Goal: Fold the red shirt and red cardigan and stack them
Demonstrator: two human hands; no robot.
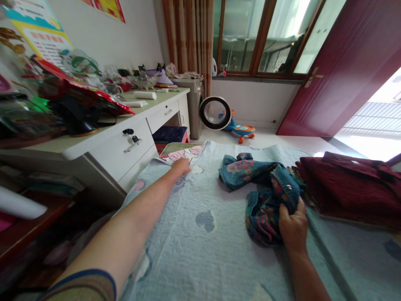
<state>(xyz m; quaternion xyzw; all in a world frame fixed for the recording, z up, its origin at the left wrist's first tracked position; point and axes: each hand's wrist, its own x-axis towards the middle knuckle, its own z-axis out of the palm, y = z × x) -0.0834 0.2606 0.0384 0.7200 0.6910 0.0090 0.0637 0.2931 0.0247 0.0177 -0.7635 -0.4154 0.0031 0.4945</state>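
Note:
My right hand is closed around a crumpled blue denim garment with a floral print and a metal button. Part of the garment lies bunched on a pale blue sheet patterned with hearts, one sleeve or leg stretching to the left. My left hand reaches far forward to the sheet's left far corner. Its fingers look closed on the sheet, though their tips are partly hidden. Beside that hand, a pink-and-white patterned piece of cloth shows at the corner.
Folded dark red fabric is stacked at the right. Along the left stands a white desk cluttered with packets and jars. A washing machine with its round door open, a blue-orange ride-on toy and a red door are beyond.

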